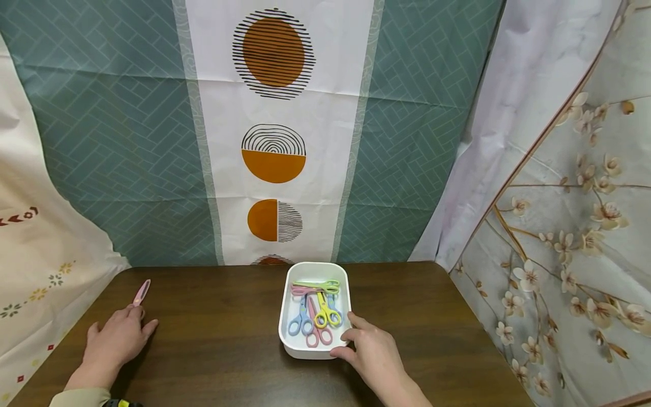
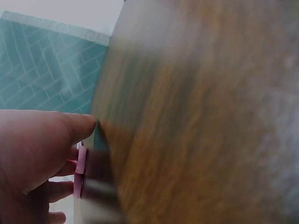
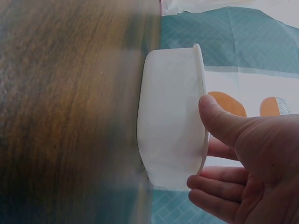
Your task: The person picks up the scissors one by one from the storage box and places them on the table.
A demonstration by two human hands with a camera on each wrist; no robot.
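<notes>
At the left of the table, my left hand (image 1: 114,342) rests over pink scissors (image 1: 142,292); a pink tip with a dark middle sticks out past its fingers. In the left wrist view, fingertips touch the pink scissors (image 2: 79,172) while the thumb stands apart. A white plastic container (image 1: 314,353) holds several scissors in pink, blue, yellow and green (image 1: 317,288). My right hand (image 1: 373,350) grips the container's rim at its near right corner. Seen from the right wrist, thumb and fingers meet the rim of the white container (image 3: 173,116).
The dark wooden table (image 1: 218,328) ends at a patterned curtain (image 1: 274,186) behind. A floral cloth (image 1: 574,271) hangs at the right, and a cream cloth (image 1: 46,243) borders the left side.
</notes>
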